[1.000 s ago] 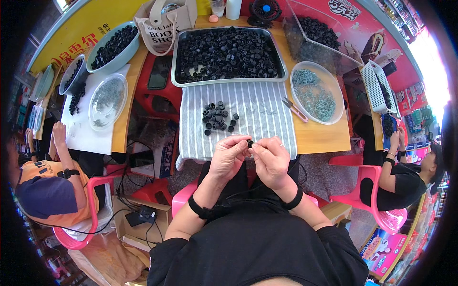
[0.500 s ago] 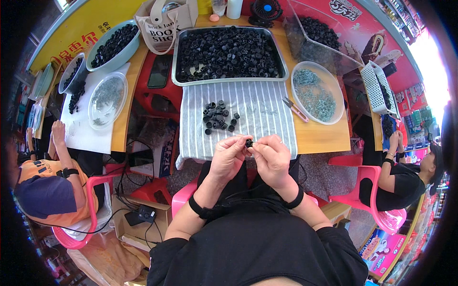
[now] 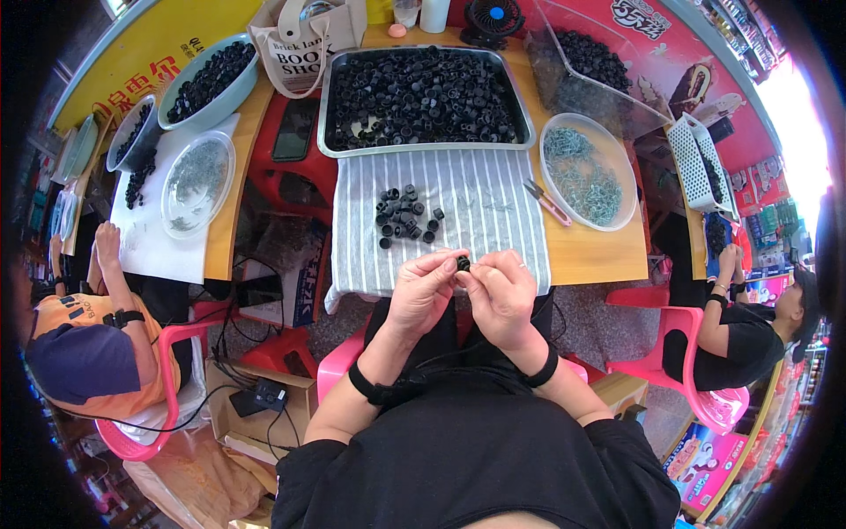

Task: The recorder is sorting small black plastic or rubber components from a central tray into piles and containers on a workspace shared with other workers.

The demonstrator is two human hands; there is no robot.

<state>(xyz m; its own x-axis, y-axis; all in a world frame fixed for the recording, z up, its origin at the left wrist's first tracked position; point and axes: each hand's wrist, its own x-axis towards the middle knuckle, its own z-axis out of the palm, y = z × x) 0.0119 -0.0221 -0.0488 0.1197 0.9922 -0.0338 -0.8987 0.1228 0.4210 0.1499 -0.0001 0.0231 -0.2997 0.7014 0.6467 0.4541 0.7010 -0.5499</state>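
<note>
Between the fingertips of both hands is a small round black plastic cap (image 3: 462,264), held just past the near edge of the striped cloth (image 3: 361,264). My left hand (image 3: 425,286) pinches it from the left. My right hand (image 3: 500,289) has thumb and forefinger closed against its right side; whether a pin is in those fingers is too small to tell. A loose group of similar black caps (image 3: 410,216) lies on the cloth beyond my left hand. To their right, a few thin metal pins (image 3: 495,204) are scattered on the cloth.
A metal tray (image 3: 423,153) heaped with black caps stands behind the cloth. On the right are pink-handled pliers (image 3: 551,204) and a round tub (image 3: 631,176) of metal pins. A clear bin (image 3: 652,110) stands behind. People sit at tables on both sides.
The black cap has turned slightly between my fingertips, showing more of its side. Both hands stay almost in the same place, and the caps on the cloth have not moved.
</note>
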